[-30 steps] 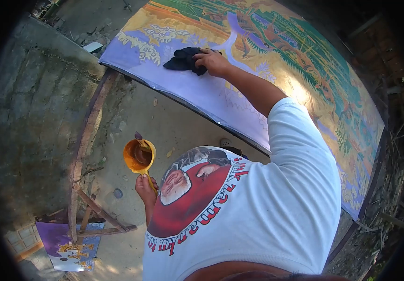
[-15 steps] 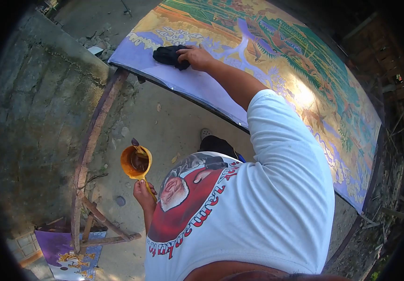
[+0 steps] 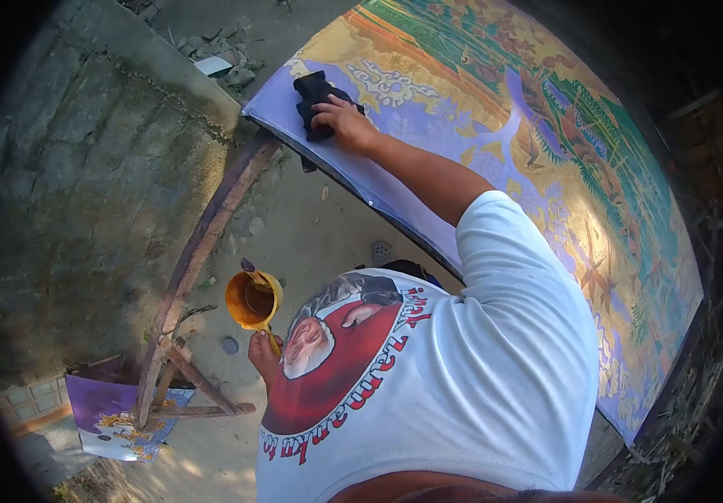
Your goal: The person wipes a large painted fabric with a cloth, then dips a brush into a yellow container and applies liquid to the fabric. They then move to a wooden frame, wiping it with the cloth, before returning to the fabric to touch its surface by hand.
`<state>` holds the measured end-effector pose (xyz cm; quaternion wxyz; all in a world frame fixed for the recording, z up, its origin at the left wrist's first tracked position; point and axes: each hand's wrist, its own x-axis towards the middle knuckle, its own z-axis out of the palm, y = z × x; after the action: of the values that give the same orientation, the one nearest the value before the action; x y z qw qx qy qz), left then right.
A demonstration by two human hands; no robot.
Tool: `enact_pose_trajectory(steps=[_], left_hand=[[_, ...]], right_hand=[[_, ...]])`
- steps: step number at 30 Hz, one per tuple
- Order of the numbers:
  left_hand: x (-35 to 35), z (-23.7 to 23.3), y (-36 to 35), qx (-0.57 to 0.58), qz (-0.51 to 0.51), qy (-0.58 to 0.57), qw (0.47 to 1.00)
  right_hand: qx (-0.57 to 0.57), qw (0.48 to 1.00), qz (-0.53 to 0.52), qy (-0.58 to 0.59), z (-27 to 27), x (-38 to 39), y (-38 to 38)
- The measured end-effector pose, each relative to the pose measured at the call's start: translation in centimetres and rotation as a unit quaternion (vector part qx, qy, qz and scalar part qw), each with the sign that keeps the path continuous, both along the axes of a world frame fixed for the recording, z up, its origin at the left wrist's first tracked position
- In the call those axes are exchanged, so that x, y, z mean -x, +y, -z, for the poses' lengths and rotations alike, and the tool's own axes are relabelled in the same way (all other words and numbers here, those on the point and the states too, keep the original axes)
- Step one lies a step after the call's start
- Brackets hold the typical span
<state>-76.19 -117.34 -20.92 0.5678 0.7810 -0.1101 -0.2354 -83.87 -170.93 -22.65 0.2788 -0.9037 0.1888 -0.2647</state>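
Observation:
My right hand [image 3: 346, 124] presses a bunched black cloth [image 3: 314, 90] onto the purple border near the upper left corner of a large painted canvas [image 3: 395, 180]. The fingers curl over the cloth. Lower down, my left hand [image 3: 264, 352] grips the handle of a yellow dipper [image 3: 248, 313] and holds it away from the canvas. Inside the dipper is brown liquid, and a dark-tipped tool [image 3: 247, 265] sticks out over its rim.
A curved wooden pole [image 3: 210, 226] supports the canvas corner, with crossed wood [image 3: 202, 384] below. To the left is a rough concrete wall [image 3: 85, 184]. A smaller purple painting [image 3: 97, 407] lies at the lower left. Dry sticks [image 3: 697, 377] lie at right.
My right hand and the cloth have moved closer to the canvas corner. The view has shifted, so the canvas appears further right. The dipper remains in my left hand.

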Motion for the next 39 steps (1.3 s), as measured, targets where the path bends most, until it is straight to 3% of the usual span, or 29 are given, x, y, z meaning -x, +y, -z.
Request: enact_pose_trajectory(steps=[2,4,6,7,9,14,16,19,21,22,24,26,28,30,32,34,36,39], left_hand=[[-0.5,-1.1,-1.4,-0.005,-0.013,-0.01,1.0],[-0.7,-1.3,-2.3,0.005,-0.025,0.003,1.0],[-0.3,-1.6,-2.8,0.009,-0.037,0.019,0.999],[-0.3,-1.9,-2.6,0.011,-0.034,0.031,0.999],[-0.9,-1.4,-2.2,0.022,-0.038,0.052,0.998],[-2.7,-1.4,-2.3,0.033,-0.034,0.069,0.997],[-3.8,-0.7,-1.7,0.037,-0.021,0.058,0.997],[-5.4,-1.8,-1.8,0.035,0.027,0.057,0.997],[-6.3,-2.5,-1.3,0.026,0.054,0.045,0.997],[-6.6,-2.6,-1.0,0.022,0.068,0.041,0.997],[-7.4,-3.0,-0.4,0.021,0.092,0.033,0.995],[-8.3,-3.3,0.1,0.018,0.111,0.023,0.993],[-8.9,-3.7,0.7,0.015,0.125,0.014,0.992],[-9.5,-3.7,1.6,0.01,0.133,0.009,0.991],[-10.0,-3.7,2.6,0.007,0.135,0.011,0.991],[-10.6,-3.7,3.7,0.003,0.136,0.011,0.991],[-11.1,-3.6,4.8,0.003,0.137,0.01,0.99],[-11.8,-3.5,6.5,0.003,0.134,0.01,0.991]], right_hand=[[0.127,0.984,-0.114,0.049,-1.2,1.6,-1.8],[0.12,0.99,0.034,0.06,-2.0,3.8,-9.0],[0.065,0.969,0.227,0.078,-4.7,2.8,-10.9],[0.061,0.97,0.22,0.083,-4.6,1.4,-11.1],[-0.102,0.945,0.309,0.01,-5.8,-2.8,-11.0],[0.051,0.997,0.053,0.014,-6.7,-6.0,-1.5],[-0.001,0.999,0.039,-0.019,-7.4,-4.9,2.7],[-0.037,0.994,0.059,-0.085,-7.7,-5.2,2.8],[-0.231,0.919,0.242,-0.209,-8.6,-5.9,0.3],[-0.221,0.917,0.254,-0.215,-9.1,-6.3,-1.1],[-0.105,0.852,0.412,-0.307,-8.8,-8.4,-3.0],[-0.114,0.898,0.376,-0.196,-8.8,-10.3,-1.5],[-0.111,0.972,0.191,-0.084,-7.8,-12.2,0.3],[-0.066,0.994,0.087,-0.031,-9.8,-12.7,4.3],[-0.097,0.991,0.057,-0.077,-12.5,-12.3,8.0],[-0.051,0.997,0.064,-0.016,-15.3,-11.5,10.0],[0.096,0.978,0.017,0.186,-18.2,-10.3,11.7],[0.156,0.965,-0.015,0.209,-19.8,-10.0,13.6]])
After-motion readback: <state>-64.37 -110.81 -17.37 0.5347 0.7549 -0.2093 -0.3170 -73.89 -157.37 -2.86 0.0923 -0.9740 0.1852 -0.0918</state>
